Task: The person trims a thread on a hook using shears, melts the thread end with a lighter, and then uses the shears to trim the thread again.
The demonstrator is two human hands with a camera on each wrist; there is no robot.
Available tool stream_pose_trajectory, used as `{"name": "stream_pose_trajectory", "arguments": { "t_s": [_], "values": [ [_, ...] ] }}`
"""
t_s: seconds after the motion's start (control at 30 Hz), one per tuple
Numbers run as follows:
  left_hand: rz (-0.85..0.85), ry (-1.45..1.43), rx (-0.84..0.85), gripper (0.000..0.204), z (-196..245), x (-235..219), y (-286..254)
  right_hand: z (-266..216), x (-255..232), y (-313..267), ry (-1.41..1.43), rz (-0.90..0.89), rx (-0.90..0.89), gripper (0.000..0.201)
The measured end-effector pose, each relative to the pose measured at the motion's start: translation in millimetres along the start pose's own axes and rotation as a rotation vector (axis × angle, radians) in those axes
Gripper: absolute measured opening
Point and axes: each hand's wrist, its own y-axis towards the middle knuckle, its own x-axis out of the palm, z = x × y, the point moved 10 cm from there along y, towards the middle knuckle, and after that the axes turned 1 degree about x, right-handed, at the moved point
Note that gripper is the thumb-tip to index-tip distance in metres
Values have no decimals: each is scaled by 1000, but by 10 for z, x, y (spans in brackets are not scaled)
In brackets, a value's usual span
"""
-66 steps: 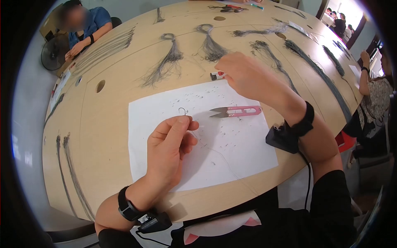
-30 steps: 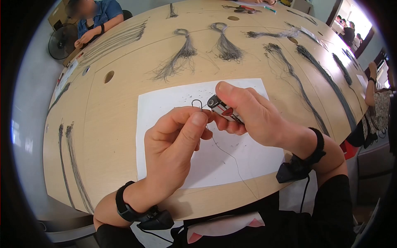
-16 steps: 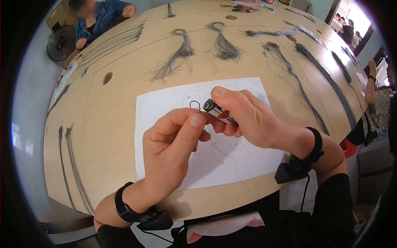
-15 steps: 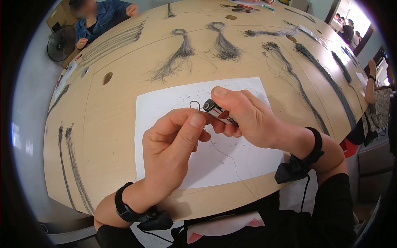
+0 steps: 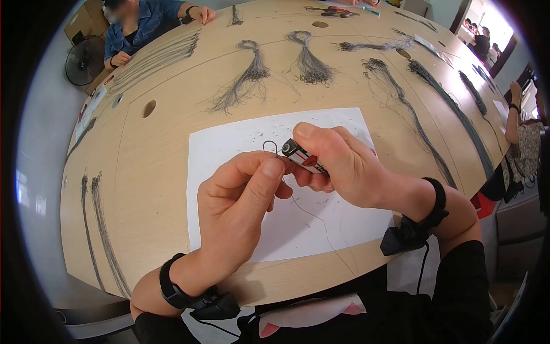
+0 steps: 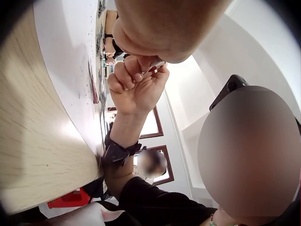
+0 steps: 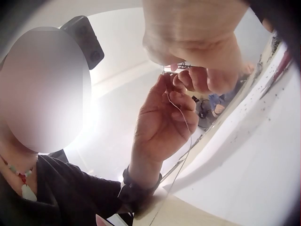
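Between thumb and index finger, my left hand [image 5: 235, 198] pinches a fishhook [image 5: 269, 143], its bend standing up above the fingertips. A thin line [image 5: 323, 221] runs from that pinch down across the white paper [image 5: 215, 143] toward the table's front edge. My right hand [image 5: 352, 163] grips a small lighter [image 5: 303, 155] with a black end and a red mark. That end lies right beside the hook's shank, and both hands meet closely over the paper. Pink-handled thread snips [image 7: 282, 66] lie on the paper in the right wrist view, hidden behind my right hand from the head camera.
Bundles of hooks on line [image 5: 312, 63] are spread over the wooden table [image 5: 143, 189] at the back, right and left. Tiny dark scraps dot the paper. Red-handled tools [image 5: 338, 10] lie at the far edge. Another person [image 5: 149, 26] sits across at the far left.
My right hand has come from beyond the paper with the lighter to the hook; over the last half second both hands barely move. The person opposite has reached an arm onto the table.
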Motion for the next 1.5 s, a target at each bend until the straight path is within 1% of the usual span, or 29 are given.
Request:
{"name": "stream_pose_trajectory", "arguments": {
  "t_s": [0.33,0.4,0.63,0.73,0.83,0.9,1.03,1.2,1.33,1.4,1.5],
  "values": [
    [24,6,-36,16,-44,-28,-7,-3,-6,15,21,15,-43,47],
    [19,9,-42,16,-53,-22,-5,24,-30,19,-8,49,-14,48],
    [-6,25,-23,16,-24,7,-10,25,-33,3,-5,48,-5,47],
    [-8,25,-17,16,-11,14,-16,4,-13,-4,54,32,-33,46],
    [-8,12,-12,16,-7,17,-18,11,-14,-10,37,34,-31,44],
    [-9,10,-9,16,-4,16,-18,-41,-11,-16,-14,36,-89,43],
    [-6,7,-8,16,-19,2,-16,-36,-15,-1,-56,23,-87,42],
    [-20,5,-14,17,-23,11,-9,-6,-40,9,-148,45,-15,45],
    [-26,0,-27,17,-22,34,-7,-35,-60,19,-165,78,-55,46],
    [-35,9,-26,17,-25,39,-5,16,-59,26,-132,73,-9,47],
    [-45,31,-23,17,-16,46,-12,40,-71,30,-148,68,-7,47]
  ]
}}
